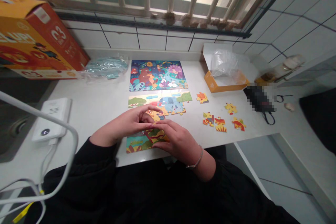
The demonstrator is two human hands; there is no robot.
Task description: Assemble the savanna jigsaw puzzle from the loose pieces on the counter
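Note:
A partly joined animal jigsaw puzzle point(139, 146) lies at the counter's front edge, with a blue elephant in its upper part. Over its left middle is my left hand point(132, 122), index finger and thumb apart, other fingers partly curled. My right hand point(180, 140) bends over the lower right part, its fingers around a puzzle piece that they mostly cover. The fingertips of both hands meet near the puzzle's middle, hiding the joints there. Several loose pieces lie to the right, among them an orange piece point(202, 97) and a yellow piece point(231, 108).
Behind the puzzle lies a dark forest picture board point(159, 75). An open box point(225, 85) with clear plastic stands at back right, near a blurred black item point(258, 98). At left are a large orange box point(39, 42), a plastic-wrapped pack point(106, 67) and a white device point(52, 119) with a cable.

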